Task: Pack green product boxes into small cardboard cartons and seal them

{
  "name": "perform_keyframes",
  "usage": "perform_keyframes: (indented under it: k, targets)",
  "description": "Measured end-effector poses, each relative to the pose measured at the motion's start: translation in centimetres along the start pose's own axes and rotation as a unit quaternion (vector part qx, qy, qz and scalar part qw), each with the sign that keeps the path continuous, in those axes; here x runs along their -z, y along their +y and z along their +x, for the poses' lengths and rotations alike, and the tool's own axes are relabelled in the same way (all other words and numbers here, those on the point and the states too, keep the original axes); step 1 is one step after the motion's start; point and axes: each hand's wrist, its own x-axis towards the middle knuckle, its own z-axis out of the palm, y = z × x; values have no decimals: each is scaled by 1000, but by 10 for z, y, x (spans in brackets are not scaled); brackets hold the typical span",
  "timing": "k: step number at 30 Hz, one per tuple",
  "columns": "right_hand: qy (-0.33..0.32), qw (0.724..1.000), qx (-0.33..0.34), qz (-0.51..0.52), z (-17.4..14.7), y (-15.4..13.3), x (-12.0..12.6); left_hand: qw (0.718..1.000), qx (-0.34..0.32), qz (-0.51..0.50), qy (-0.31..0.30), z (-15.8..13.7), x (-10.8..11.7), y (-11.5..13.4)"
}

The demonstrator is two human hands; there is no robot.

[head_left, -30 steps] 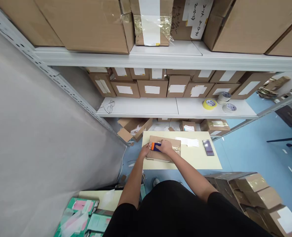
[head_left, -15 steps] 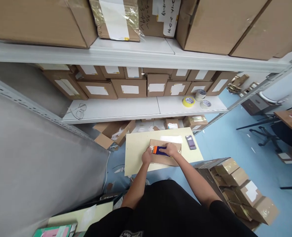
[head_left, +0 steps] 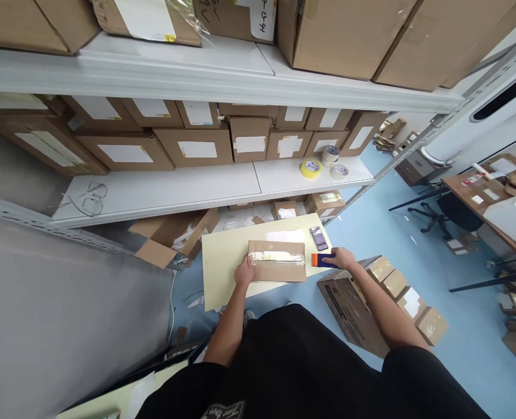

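A small cardboard box [head_left: 277, 270] lies flat on the pale yellow tabletop [head_left: 221, 265], with shiny clear tape [head_left: 279, 256] running lengthwise along its top. My left hand [head_left: 243, 271] grips the box at its left end, fingers hidden partly by the hand itself. To the right of the box, apart from it, my right hand [head_left: 342, 258] is closed around a dark blue tape dispenser [head_left: 325, 260] whose orange end points left, toward the box. A blurred dark phone-like item [head_left: 319, 238] and a white sheet [head_left: 285, 235] lie beyond the box.
Shelves [head_left: 175, 195] hold many labelled boxes in front of me. Tape rolls [head_left: 310, 169] and eyeglasses [head_left: 92, 199] rest on the middle shelf. An open carton [head_left: 170, 233] stands left of the table. A large carton [head_left: 354, 308] with smaller boxes stands close by my right arm.
My right hand has moved the tape dispenser rightward off the box, leaving the taped top in sight. My left hand stays at the box's left end. The view has shifted right.
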Motion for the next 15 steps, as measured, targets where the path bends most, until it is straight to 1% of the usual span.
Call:
perform_keyframes:
  k: [4,8,10,12,15]
  targets:
    - [13,999,6,40,-9,-18,-10,1000,-7,-9,4,7,16,-16]
    - [41,990,54,123,-19,-50,-13,999,2,-33,5,17,47,-37]
    - [53,983,85,154,-22,-77,-11,999,23,-26,10,21,66,-44]
    - [67,978,109,167,-24,-111,-7,999,38,-19,30,23,86,-46]
    - [76,976,132,155,-28,-171,6,997,36,-23,66,21,112,-39]
